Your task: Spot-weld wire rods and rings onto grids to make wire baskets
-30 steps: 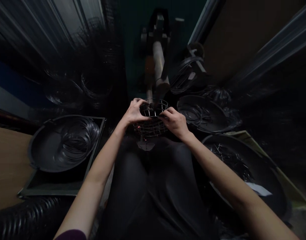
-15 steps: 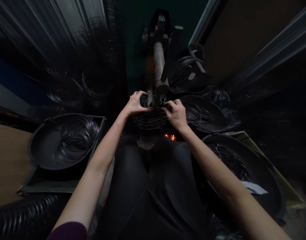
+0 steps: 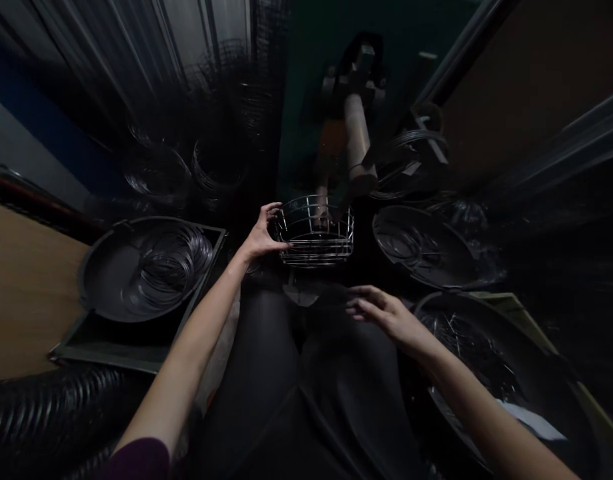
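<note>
A wire basket of thin metal rods sits at the machine in front of my knees. My left hand grips its left side, thumb along the front and fingers behind the rim. Lower and to the right, my right hand is apart from the basket, above my right thigh. Its fingers are loosely stretched out and bent a little, with nothing visible in them. Just above and behind the basket is the machine's pale cylindrical arm, with a dark end. The contact between basket and machine is too dark to make out.
A black basin with coiled wire rings stands left on a crate. On the right, one basin holds wire rings; a nearer one holds short wire pieces and white paper. Ribbed black coils lie lower left.
My right hand has left the basket and moved down toward me. My left hand stays on the basket's left side. The whole view has shifted, and the orange glow below the basket no longer shows.
</note>
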Tool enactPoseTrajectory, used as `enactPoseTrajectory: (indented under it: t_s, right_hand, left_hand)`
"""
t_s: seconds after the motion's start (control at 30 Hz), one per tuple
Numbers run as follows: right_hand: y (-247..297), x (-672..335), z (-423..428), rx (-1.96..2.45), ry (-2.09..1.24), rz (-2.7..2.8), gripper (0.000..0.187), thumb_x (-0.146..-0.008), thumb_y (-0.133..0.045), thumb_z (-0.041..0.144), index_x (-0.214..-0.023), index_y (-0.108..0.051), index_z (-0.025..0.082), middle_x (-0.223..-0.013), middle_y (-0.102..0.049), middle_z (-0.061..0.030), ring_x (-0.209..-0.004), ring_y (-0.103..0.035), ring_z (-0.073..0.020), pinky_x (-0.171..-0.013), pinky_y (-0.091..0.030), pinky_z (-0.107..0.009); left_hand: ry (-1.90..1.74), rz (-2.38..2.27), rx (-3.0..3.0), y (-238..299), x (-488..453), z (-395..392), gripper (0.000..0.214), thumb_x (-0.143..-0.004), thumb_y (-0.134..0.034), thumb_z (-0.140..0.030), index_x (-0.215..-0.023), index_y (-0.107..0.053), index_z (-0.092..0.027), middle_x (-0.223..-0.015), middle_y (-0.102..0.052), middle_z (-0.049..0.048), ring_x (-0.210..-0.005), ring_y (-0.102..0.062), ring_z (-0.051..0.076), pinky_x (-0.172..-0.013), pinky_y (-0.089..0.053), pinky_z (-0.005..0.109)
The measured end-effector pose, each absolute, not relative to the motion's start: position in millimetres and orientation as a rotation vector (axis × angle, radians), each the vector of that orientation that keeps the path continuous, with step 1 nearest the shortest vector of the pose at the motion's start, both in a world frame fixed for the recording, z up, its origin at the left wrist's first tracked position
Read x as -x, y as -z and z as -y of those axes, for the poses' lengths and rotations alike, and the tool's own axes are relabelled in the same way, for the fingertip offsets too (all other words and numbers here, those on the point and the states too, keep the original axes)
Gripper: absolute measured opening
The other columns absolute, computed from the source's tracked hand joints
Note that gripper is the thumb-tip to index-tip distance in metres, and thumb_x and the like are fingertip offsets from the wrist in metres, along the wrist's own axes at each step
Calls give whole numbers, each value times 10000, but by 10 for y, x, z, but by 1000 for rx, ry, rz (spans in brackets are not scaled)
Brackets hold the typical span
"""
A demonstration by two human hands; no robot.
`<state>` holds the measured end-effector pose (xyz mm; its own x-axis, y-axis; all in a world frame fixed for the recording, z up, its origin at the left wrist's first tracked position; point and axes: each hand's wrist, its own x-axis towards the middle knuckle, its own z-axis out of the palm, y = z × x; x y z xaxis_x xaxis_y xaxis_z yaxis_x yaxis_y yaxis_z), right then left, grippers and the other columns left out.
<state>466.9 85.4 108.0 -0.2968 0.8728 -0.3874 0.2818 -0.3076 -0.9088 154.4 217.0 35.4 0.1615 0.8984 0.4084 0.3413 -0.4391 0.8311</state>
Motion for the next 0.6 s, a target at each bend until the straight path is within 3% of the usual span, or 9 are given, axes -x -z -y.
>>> enactPoseTrajectory:
  t_s: [0.1, 0.3, 0.47, 0.6]
  right_hand:
    - [-1366, -4432, -1027, 1421, -1379, 1719, 548, -771, -672, 483, -1226, -568, 195, -699, -618, 18, -578, -580, -128, -574, -502, -283]
    - [-1550, -4042, -1565, 1427, -1169, 2178, 207, -802, -667, 347, -863, -742, 164, -835, -738, -35, -777, -665, -167, -696, -490, -259]
    - [-1408, -3962, -1512, 1516, -255, 2607, 319, -916, -555, 338, -1174, -692, 211, -1063, -739, -79, -871, -700, -206, -686, -472, -270]
    - [-1336, -4076, -1411, 1507, 66, 2829, 397, -955, -456, 294, -1332, -575, 265, -1185, -699, -59, -845, -708, -194, -562, -422, -259]
  left_hand:
    - [-1160, -1204, -2124, -689, -1531, -1938, 785, -566, -852, -380, -1246, -493, -227, -1334, -488, 105, -1238, -477, 268, -1080, -397, 429]
    - [-866, -1306, -2411, -1022, -1733, -1689, 688, -536, -865, -316, -1164, -593, -252, -1343, -476, 88, -1228, -411, 327, -1063, -385, 503]
    - [-834, -1304, -2415, -1001, -1868, -1707, 665, -565, -861, -353, -1168, -599, -247, -1357, -473, 104, -1232, -403, 353, -1010, -413, 539]
    - [-858, -1307, -2360, -964, -1959, -1750, 660, -564, -863, -354, -1159, -594, -257, -1361, -476, 98, -1232, -409, 348, -991, -430, 544]
